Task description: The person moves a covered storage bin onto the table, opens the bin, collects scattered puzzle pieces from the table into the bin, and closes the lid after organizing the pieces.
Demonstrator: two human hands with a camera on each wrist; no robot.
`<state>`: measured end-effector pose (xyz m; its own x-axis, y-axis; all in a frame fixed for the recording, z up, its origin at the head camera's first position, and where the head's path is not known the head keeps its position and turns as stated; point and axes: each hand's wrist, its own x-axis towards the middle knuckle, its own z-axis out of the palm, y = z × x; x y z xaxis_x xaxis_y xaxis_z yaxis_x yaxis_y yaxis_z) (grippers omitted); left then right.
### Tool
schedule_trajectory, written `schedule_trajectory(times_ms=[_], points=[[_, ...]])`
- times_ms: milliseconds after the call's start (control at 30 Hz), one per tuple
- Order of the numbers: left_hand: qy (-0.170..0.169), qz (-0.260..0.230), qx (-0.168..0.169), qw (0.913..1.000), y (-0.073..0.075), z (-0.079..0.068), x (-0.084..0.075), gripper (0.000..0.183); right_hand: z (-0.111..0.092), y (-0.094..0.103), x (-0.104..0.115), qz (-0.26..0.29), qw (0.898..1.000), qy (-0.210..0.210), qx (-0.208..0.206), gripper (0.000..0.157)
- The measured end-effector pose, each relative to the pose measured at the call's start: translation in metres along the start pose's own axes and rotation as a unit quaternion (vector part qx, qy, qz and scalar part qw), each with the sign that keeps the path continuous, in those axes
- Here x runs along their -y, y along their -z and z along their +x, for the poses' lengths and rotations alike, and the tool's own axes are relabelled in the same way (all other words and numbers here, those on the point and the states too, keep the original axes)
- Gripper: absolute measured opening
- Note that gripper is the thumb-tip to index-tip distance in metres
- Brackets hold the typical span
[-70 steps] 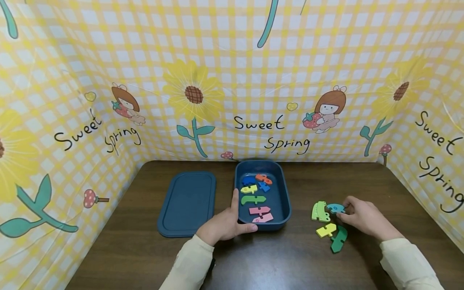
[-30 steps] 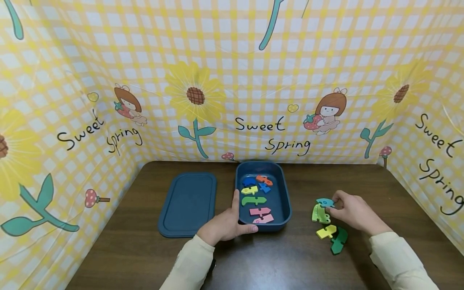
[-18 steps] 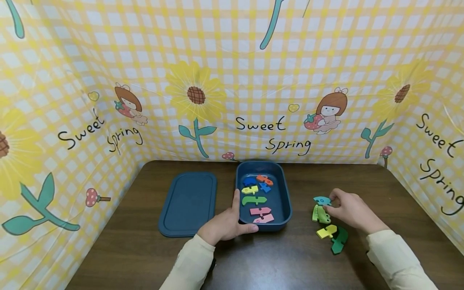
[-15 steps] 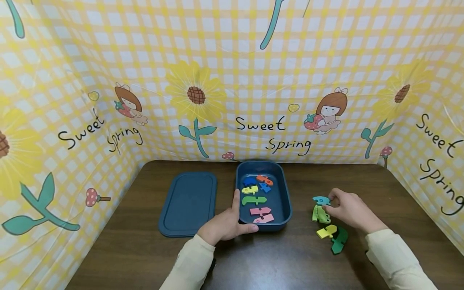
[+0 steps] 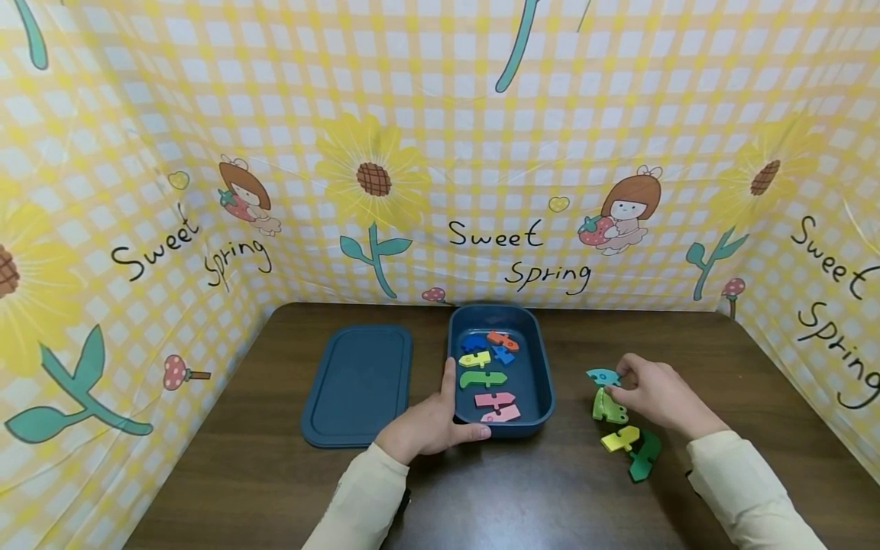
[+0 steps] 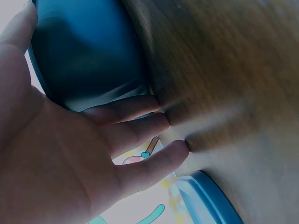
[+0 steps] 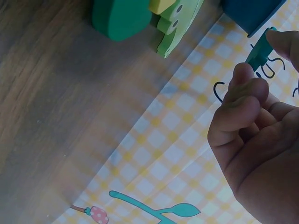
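In the head view my right hand (image 5: 649,389) pinches a light blue puzzle piece (image 5: 603,376) between thumb and fingertips. The right wrist view shows this piece (image 7: 260,51) edge-on, raised off the table. Just below it lies a light green animal-head piece with round eyes (image 5: 609,407). A yellow puzzle piece (image 5: 620,439) and a dark green one (image 5: 645,457) lie nearer the front. My left hand (image 5: 422,424) rests against the left side and front corner of a dark blue box (image 5: 548,382); in the left wrist view its fingers (image 6: 145,168) extend straight along the wall.
Inside the box lie several puzzle pieces: a green one (image 5: 483,379), a pink one (image 5: 493,399) and an orange one (image 5: 503,341) among them. A dark blue lid (image 5: 357,386) lies flat left of the box. A checked cloth (image 5: 440,153) stands behind the brown table (image 5: 227,458).
My right hand has moved left and slightly back with the light blue piece, from beside the light green piece to behind it. The left hand stays at the box.
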<state>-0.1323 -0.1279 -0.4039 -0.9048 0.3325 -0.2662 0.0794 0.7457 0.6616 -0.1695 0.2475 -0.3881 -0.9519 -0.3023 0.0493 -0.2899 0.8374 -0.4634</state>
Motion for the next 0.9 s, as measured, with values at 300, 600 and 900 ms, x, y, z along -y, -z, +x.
schedule_trajectory(times_ms=[300, 600, 900], points=[[0.001, -0.003, 0.0, 1.0, -0.001, 0.0, 0.002, 0.126, 0.003, -0.001, 0.007, 0.0, 1.0, 0.009, -0.004, 0.028], [0.005, -0.005, 0.0, 1.0, 0.0, -0.001, 0.002, 0.125, 0.008, -0.001, 0.016, 0.009, 1.0, 0.019, -0.001, 0.025], [0.0, 0.001, 0.0, 1.0, -0.001, 0.0, 0.001, 0.126, 0.013, -0.001, 0.025, 0.018, 1.0, 0.015, 0.007, 0.026]])
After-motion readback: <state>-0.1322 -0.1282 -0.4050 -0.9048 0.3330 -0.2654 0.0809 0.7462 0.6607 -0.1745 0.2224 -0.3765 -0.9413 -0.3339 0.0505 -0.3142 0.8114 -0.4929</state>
